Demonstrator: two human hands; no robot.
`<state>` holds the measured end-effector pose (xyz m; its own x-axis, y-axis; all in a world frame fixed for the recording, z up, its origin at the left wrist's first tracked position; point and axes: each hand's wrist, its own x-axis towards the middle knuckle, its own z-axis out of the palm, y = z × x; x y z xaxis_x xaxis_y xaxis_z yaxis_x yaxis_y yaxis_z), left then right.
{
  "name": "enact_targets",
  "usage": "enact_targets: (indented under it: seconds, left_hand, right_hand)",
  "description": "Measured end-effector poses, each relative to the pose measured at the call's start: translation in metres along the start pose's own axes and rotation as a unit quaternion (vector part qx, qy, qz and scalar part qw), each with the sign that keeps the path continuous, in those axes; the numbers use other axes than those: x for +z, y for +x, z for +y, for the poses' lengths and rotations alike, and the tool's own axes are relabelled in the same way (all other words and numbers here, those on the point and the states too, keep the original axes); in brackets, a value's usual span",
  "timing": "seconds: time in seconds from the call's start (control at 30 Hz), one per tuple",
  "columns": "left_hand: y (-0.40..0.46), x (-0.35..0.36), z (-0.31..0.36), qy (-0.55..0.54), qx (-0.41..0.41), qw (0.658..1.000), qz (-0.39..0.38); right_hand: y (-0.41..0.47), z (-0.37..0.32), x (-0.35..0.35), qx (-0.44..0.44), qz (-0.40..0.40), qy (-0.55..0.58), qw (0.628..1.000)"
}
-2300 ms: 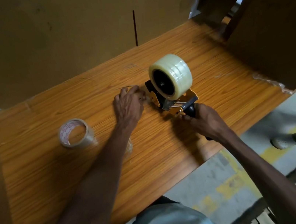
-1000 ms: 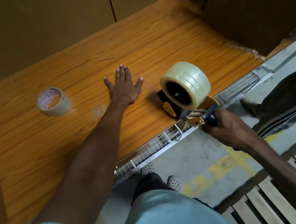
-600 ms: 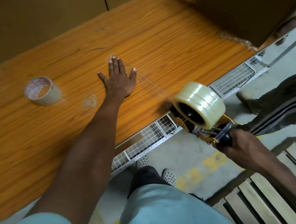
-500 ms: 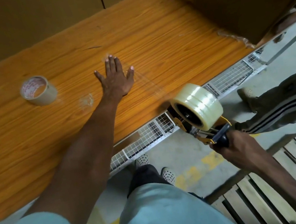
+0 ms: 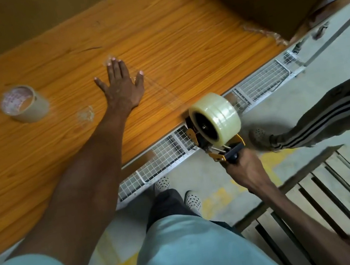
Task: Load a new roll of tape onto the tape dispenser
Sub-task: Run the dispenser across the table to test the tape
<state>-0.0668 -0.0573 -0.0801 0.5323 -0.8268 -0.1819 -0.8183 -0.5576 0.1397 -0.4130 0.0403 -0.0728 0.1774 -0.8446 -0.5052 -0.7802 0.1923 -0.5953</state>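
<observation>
Far left on the tabletop: old core, nearly spent, lying on its side, well apart from the work. Just right of it, a crumpled tape scrap. My left hand lies flat, fingers spread wide, pressing the free tape end to the wood. A clear strip runs from under it, faint, toward the near edge. There my right hand is closed around the handle of the dispenser, held just off the tabletop edge, with the new roll seated on its hub. Step in hand, as I judge it: test pull, roll loaded and threaded. Next calls for tilting the blade down to cut the strip, then lifting the left palm.
</observation>
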Motion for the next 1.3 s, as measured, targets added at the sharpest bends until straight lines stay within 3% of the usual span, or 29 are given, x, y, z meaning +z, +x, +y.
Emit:
enact_targets:
  seconds: [0.1,0.27,0.7,1.0,1.3]
  left_hand:
    - [0.001,0.0,0.001,-0.002,0.001,1.0,0.001]
    - [0.0,0.003,-0.001,0.001,0.0,1.0,0.013]
    - [-0.004,0.0,-0.004,0.0,0.021,1.0,0.005]
    - [-0.001,-0.011,-0.023,0.015,0.057,0.998,-0.019]
    - [0.0,-0.003,-0.033,0.002,0.077,0.997,0.004]
  right_hand:
    - [-0.001,0.031,0.013,0.064,-0.042,-0.041,0.996]
    - [-0.007,0.049,0.018,0.113,-0.055,0.036,0.991]
    - [-0.011,-0.034,-0.081,-0.029,-0.023,0.158,0.987]
    - [0.035,-0.103,-0.075,-0.066,0.0,0.174,0.983]
    - [0.086,-0.153,-0.048,-0.107,-0.027,0.144,0.983]
